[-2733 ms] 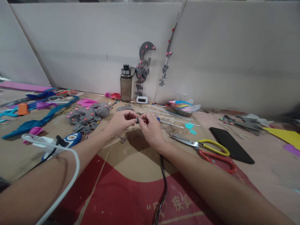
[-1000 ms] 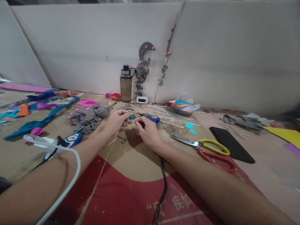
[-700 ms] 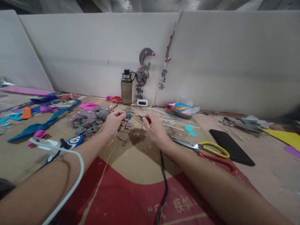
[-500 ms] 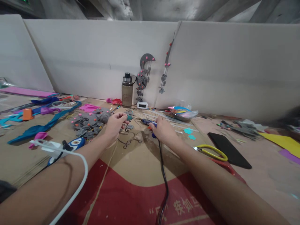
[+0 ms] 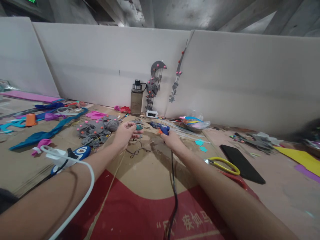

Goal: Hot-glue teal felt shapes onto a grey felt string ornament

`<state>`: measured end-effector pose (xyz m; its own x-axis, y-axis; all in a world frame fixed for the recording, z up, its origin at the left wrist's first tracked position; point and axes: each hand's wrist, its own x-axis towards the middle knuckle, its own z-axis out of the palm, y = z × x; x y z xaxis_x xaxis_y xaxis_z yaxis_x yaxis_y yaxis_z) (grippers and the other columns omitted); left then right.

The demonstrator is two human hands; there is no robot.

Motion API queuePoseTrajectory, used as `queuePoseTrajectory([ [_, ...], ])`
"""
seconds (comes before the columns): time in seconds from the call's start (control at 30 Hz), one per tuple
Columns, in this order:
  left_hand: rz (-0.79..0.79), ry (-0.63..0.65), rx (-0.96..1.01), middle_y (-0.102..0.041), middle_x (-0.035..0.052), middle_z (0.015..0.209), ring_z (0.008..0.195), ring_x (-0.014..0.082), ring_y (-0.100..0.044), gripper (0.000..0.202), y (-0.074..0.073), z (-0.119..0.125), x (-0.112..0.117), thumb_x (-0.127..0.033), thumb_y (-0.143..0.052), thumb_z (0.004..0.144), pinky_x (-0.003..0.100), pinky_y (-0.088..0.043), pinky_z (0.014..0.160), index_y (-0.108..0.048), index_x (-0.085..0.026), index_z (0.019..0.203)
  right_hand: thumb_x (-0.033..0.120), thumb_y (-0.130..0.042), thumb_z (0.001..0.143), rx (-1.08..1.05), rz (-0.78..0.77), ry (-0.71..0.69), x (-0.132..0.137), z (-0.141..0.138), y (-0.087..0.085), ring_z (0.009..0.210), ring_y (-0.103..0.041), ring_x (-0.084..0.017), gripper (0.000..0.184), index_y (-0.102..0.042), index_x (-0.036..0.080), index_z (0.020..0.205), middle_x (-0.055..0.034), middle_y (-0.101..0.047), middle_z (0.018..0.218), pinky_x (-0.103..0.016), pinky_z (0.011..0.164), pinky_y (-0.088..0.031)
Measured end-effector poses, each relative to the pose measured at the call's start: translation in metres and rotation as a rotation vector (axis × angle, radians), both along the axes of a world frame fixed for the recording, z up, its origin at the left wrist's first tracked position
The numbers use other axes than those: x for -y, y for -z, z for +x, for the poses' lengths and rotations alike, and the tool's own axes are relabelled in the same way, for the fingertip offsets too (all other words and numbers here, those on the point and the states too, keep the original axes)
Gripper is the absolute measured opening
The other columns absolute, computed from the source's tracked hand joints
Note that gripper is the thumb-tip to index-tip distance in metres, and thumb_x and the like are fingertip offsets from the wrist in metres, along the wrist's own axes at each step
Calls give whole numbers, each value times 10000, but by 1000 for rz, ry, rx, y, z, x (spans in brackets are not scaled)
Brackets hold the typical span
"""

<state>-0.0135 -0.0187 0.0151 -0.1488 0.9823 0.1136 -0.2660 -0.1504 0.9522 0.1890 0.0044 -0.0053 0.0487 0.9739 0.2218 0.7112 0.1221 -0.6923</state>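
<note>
My left hand (image 5: 125,134) is closed in a pinch, with a small dark teal piece (image 5: 138,127) at its fingertips. To the right, my right hand (image 5: 172,139) grips the rear of a blue glue gun (image 5: 163,128) with an orange trigger; its nozzle points left, toward the left hand. A black cord (image 5: 173,180) runs from the gun down over the cardboard. Thin dark string (image 5: 136,152) lies curled on the cardboard between the hands. Beside my left wrist is a heap of grey felt pieces (image 5: 91,128) with pink and orange dots, and a grey yarn ball (image 5: 112,125).
A bottle (image 5: 136,101) and a small white digital clock (image 5: 151,114) stand before the white panel, where grey hanging ornaments (image 5: 158,68) are fixed. On the right lie yellow-handled scissors (image 5: 226,165) and a black phone-like slab (image 5: 242,164). A white cable (image 5: 91,183) crosses my left forearm.
My right hand has shifted back and lower on the glue gun, so more of its blue body shows. The left hand's fingers have spread slightly. The view has tilted up a little.
</note>
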Motion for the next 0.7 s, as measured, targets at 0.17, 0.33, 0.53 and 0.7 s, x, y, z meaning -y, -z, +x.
queuePoseTrajectory([
  [0.17,-34,18,67,-660,45,703,643,142,-683,141,-2,-2,-3,-122,-644,750,214,-529,568,-518,-130,813,263,-497,680,-388,197,-64,13,-16,-13,580,-539,-145,251,-514,179,916,-18,-596,743,-263,509,-430],
  [0.33,-68,5,-6,-683,73,723,615,135,-673,114,-3,-5,-2,-196,-659,747,164,-464,458,-582,-114,766,198,-472,671,-565,178,-284,27,-27,-19,610,-572,-120,323,-437,188,992,-25,-596,883,-253,523,-474],
  [0.53,-55,-32,-53,-669,34,689,559,120,-649,193,0,-8,-4,-292,-691,689,147,-388,384,-599,-132,745,220,-435,761,-434,237,-439,38,-27,-21,606,-536,-118,274,-469,206,1033,-21,-610,890,-252,523,-451],
  [0.7,-41,-67,-61,-642,10,649,556,115,-644,233,2,-10,-6,-333,-704,653,144,-377,388,-600,-139,727,231,-421,793,-152,349,-421,46,-25,-27,718,-547,-171,163,-539,187,896,-41,-600,817,-322,697,-446],
])
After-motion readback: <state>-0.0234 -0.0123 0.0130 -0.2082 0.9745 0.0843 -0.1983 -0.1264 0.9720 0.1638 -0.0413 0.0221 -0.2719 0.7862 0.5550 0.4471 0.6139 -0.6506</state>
